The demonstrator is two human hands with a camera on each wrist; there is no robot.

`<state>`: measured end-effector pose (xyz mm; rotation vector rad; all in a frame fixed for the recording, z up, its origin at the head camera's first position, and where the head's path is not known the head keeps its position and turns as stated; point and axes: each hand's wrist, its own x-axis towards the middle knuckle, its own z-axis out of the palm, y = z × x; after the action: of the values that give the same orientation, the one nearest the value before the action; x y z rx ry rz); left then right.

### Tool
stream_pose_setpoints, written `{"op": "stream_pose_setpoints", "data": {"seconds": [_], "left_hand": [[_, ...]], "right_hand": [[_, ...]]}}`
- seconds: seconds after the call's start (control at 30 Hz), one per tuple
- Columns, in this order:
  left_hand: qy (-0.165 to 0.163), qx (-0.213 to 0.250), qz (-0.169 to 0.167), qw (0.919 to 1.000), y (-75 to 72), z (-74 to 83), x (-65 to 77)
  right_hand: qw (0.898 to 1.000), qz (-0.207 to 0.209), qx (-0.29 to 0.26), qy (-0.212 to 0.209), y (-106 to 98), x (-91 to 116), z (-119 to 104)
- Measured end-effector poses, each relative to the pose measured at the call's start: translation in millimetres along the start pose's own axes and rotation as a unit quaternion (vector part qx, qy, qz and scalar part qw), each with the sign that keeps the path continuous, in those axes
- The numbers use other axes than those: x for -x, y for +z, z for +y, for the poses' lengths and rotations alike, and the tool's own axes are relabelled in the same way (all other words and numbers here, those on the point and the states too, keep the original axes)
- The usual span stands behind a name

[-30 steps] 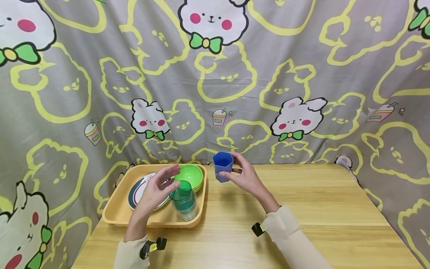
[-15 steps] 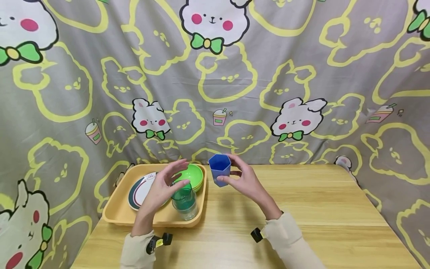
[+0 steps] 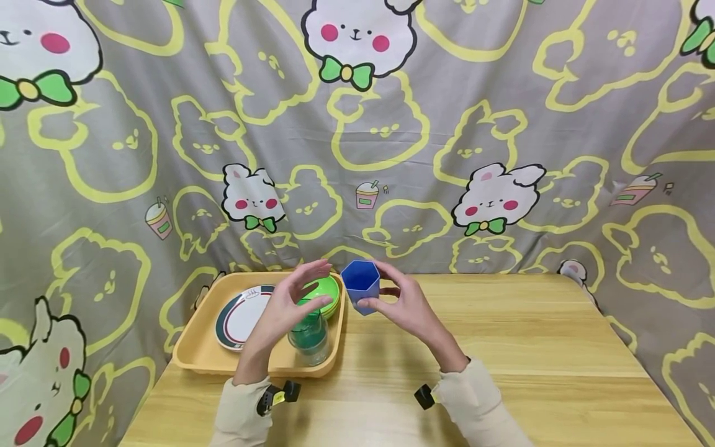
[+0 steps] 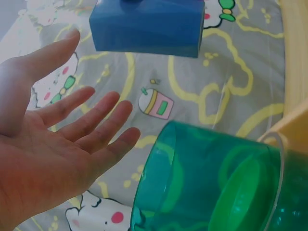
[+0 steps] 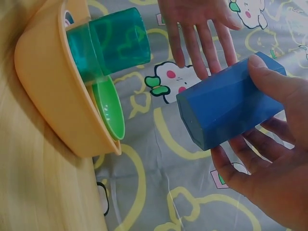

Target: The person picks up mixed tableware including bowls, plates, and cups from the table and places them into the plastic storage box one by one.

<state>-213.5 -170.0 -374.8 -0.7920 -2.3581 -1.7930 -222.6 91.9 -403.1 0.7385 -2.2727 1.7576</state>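
A blue six-sided cup (image 3: 360,288) is held up above the table, just right of the tray. My right hand (image 3: 410,304) grips it from the side, thumb in front and fingers behind, as the right wrist view (image 5: 274,144) also shows. My left hand (image 3: 290,310) hovers over the tray, fingers spread and extended, holding nothing. Between the left fingertips and the blue cup there is a gap. Below the left hand stand a green see-through cup (image 3: 308,332) and a clear glass (image 3: 316,355), the green one set into the clear one.
The orange-yellow tray (image 3: 192,357) sits on the left of the wooden table (image 3: 503,347). In it lie a white plate with a dark green rim (image 3: 237,320) and stacked green bowls (image 3: 329,292). A patterned curtain (image 3: 391,143) hangs behind the table.
The right hand has brought the blue cup a little left and down, towards the tray. My left hand has moved right, closer to the cup.
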Motion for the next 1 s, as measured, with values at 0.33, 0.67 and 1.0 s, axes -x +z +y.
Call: {"op": "stream_pose_setpoints", "data": {"seconds": [0.33,0.67,1.0], "left_hand": [[0.002,0.001,-0.032,0.9995,19.2,0.5,-7.0],[-0.008,0.011,-0.026,0.9996,30.1,1.1,-10.3],[-0.01,0.032,-0.017,0.9993,36.0,-0.3,-11.6]], "right_hand": [[1.0,-0.001,0.003,0.003,3,7,-3],[1.0,0.004,-0.003,0.013,3,10,-4],[1.0,0.004,-0.024,0.016,2,12,-1]]}}
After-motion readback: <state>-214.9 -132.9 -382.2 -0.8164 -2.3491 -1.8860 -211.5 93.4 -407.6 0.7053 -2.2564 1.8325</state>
